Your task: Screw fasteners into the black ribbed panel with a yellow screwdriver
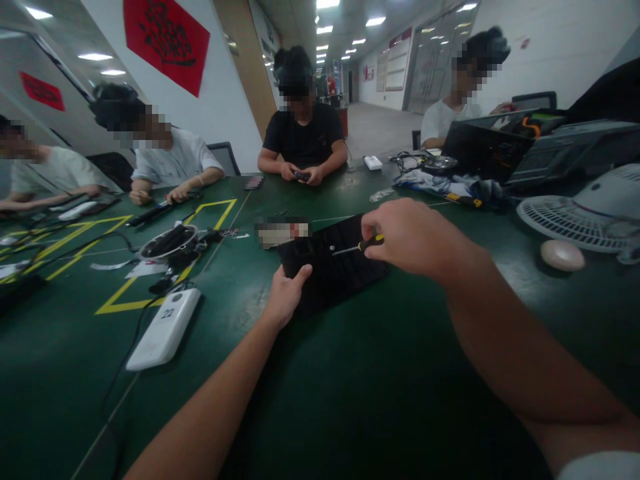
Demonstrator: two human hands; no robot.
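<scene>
A flat black panel point(325, 280), whose exact kind I cannot make out, lies at a slant on the green table in front of me. My left hand point(287, 293) grips its left edge, thumb on top and fingers hidden beneath. In my right hand point(407, 237) is a screwdriver point(347, 251) with a yellow and black handle, pinched between thumb and fingers. Its thin metal shaft points left over the panel, the tip close to a small whitish spot point(332, 248). Whether the tip touches the panel cannot be made out.
A white power bank point(165, 330) marked 22 sits at left with a cable. Beyond it are a coiled cable bundle point(173, 243) and yellow tape lines. A white fan point(575, 207), a pale rounded object point(563, 255) and a black case point(487, 147) stand right. Several people sit around.
</scene>
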